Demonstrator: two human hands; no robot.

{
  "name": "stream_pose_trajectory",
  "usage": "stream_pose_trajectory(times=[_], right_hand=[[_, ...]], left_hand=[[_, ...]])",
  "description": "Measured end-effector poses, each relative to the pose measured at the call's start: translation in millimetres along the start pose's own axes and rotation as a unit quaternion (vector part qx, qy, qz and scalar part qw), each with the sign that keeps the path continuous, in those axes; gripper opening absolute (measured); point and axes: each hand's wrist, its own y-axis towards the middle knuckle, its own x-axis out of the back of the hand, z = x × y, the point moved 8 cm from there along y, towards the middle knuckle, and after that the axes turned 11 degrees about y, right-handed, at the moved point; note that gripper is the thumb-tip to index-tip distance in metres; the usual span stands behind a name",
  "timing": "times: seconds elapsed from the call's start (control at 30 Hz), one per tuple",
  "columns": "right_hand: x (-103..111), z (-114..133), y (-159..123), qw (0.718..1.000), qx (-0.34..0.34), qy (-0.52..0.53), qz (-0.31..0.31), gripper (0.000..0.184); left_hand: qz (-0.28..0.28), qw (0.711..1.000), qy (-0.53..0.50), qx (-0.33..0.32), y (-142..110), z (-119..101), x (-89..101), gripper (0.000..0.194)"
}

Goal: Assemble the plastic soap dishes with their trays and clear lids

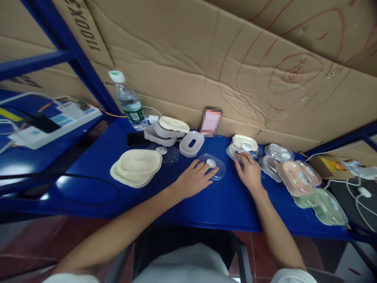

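My left hand (194, 179) lies flat on the blue table (206, 204), fingers stretched onto a clear plastic lid (216, 165) with a white disc in its middle. My right hand (249, 169) rests a little to the right, fingertips touching a stack of clear lids (232, 151) topped by a cream oval piece (244, 141). Neither hand grips anything that I can see.
A stack of cream oval trays (137, 167) lies at the left, with white oval cases (169, 129) and a water bottle (129, 102) behind. Clear, pink and green lids (300, 177) run along the right. A phone (135, 138) lies near the bottle. Cardboard walls the back.
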Motion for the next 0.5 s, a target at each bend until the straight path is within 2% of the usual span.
stream_pose_trajectory(times=[0.07, 0.17, 0.3, 0.37, 0.43, 0.5], right_hand=[[0.9, -0.5, 0.0, 1.0, -0.01, 0.001, 0.007, 0.039], [0.3, 0.8, -0.4, 0.999, -0.018, 0.009, 0.028, 0.043], [-6.1, 15.7, -4.4, 0.995, -0.009, 0.069, 0.078, 0.042], [-10.9, 37.0, -9.8, 0.986, 0.026, 0.125, 0.11, 0.038], [-13.6, 69.1, -18.1, 0.969, 0.1, 0.179, 0.139, 0.034], [-12.7, 101.1, -28.0, 0.949, 0.186, 0.204, 0.152, 0.033]], left_hand=[[0.018, 1.0, 0.017, 0.014, -12.1, -6.9, 8.4, 0.049], [0.038, 0.997, 0.008, 0.06, -45.3, -13.0, 20.2, 0.049], [0.018, 0.987, -0.026, 0.16, -100.2, -0.4, 32.0, 0.039], [-0.01, 0.974, -0.012, 0.224, -123.6, 11.7, 38.3, 0.037], [-0.034, 0.96, 0.013, 0.279, -139.7, 18.2, 44.7, 0.04], [-0.05, 0.952, 0.027, 0.301, -146.6, 14.6, 50.0, 0.042]])
